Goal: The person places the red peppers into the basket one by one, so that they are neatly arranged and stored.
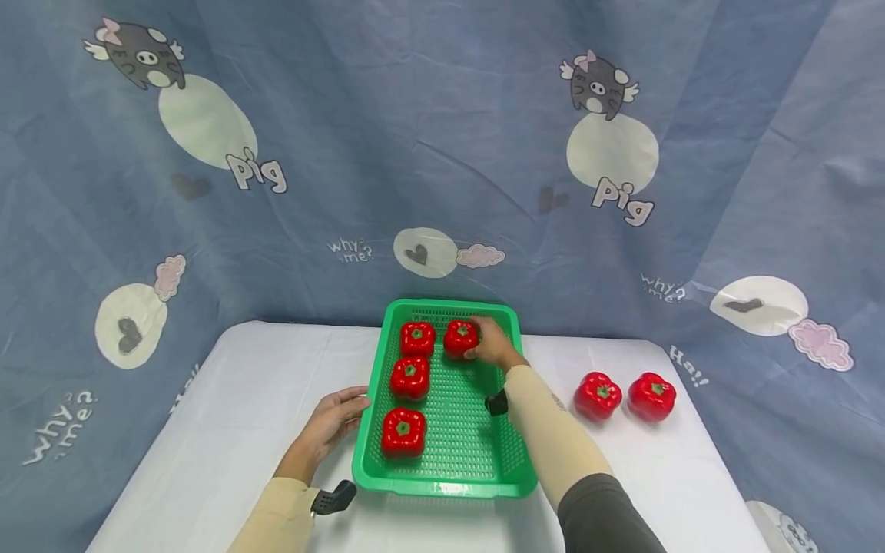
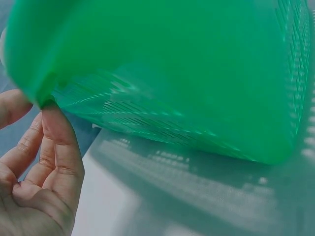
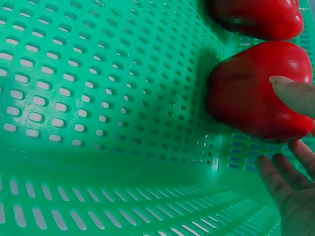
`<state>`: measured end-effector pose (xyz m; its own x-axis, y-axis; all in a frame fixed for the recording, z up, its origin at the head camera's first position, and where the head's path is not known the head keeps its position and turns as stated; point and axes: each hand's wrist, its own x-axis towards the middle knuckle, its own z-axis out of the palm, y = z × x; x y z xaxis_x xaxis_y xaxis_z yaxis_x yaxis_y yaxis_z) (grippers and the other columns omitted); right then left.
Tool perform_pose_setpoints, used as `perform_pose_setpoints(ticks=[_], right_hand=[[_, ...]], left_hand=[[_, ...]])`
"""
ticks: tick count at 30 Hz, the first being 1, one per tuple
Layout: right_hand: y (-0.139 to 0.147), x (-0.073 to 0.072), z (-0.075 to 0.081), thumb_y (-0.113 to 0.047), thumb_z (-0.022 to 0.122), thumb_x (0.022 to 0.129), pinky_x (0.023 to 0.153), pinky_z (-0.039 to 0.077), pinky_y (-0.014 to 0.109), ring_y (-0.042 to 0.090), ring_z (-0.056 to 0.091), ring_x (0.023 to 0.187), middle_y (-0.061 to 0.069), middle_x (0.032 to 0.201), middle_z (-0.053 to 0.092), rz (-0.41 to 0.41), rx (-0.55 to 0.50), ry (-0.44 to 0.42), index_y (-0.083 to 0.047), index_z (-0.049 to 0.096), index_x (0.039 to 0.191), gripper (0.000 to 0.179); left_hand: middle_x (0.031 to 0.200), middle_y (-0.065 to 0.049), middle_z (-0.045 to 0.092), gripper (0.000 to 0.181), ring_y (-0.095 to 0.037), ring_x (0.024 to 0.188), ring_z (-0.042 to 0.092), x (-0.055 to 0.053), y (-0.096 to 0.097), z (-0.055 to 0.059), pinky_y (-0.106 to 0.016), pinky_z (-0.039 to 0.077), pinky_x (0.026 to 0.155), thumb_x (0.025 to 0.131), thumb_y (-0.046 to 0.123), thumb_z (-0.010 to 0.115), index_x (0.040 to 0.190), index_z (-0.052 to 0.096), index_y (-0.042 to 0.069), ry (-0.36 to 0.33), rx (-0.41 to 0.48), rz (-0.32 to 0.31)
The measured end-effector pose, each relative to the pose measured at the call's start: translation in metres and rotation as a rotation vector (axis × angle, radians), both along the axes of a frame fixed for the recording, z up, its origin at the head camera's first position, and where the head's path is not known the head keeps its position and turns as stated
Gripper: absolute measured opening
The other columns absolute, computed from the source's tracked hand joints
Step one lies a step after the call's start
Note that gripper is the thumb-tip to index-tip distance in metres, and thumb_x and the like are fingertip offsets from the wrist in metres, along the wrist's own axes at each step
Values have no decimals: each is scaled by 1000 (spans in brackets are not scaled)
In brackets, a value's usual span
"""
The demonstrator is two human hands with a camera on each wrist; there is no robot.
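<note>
At back of green basket (image 1: pixel 445 488), red pepper (image 1: pixel 458 339) within right grip (image 1: pixel 492 342).

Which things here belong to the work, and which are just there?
In the work:
left hand
right hand
green basket
pepper the right hand touches
three other peppers inside
two peppers outside, probably

Just there:
white tabletop
patterned blue cloth

We see a bright head view, the red peppers (image 1: pixel 409 378) glinting. From the left wrist, the basket (image 2: pixel 177 54) blurs toward ten o'clock, its dappled shadow spreading toward five.
</note>
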<state>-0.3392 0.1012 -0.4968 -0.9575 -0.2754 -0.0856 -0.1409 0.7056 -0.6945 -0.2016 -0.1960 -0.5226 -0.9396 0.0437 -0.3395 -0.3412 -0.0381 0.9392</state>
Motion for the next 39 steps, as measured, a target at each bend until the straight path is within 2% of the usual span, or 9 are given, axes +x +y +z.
perform_pose_setpoints(ticks=[10,16,24,31,39], right_hand=[[7,8,3,-3,79,77,111,32,49,37,33,136,23,147,35,-50,-86,-10,0,35,146,82],[10,15,9,-6,78,80,105,40,48,39,39,132,23,148,33,-87,-190,-19,0,32,147,81],[21,29,19,-4,76,81,105,40,50,39,36,136,17,150,33,-122,-366,-77,-8,31,149,82],[36,41,24,-3,77,80,101,45,47,39,44,130,17,146,41,-99,-456,-63,-9,38,146,78],[58,53,21,-1,75,81,99,46,49,42,46,127,25,140,46,-58,-476,-27,-2,43,142,70]], left_hand=[[111,-10,68,47,-13,92,67,2,1,1,-26,55,81,92,13,62,132,49,-9,5,2,-8],[109,-8,68,48,-12,92,66,3,0,2,-26,55,81,93,11,61,133,46,-10,2,23,-15],[103,-4,69,49,-10,87,66,2,0,2,-24,55,77,93,11,62,133,45,-11,8,30,-11],[103,-2,69,48,-9,89,66,0,0,1,-24,54,79,93,11,62,134,46,-9,-8,20,-7],[103,-2,69,49,-10,88,66,-1,0,1,-24,55,79,92,12,63,133,46,-9,-15,28,-9]])
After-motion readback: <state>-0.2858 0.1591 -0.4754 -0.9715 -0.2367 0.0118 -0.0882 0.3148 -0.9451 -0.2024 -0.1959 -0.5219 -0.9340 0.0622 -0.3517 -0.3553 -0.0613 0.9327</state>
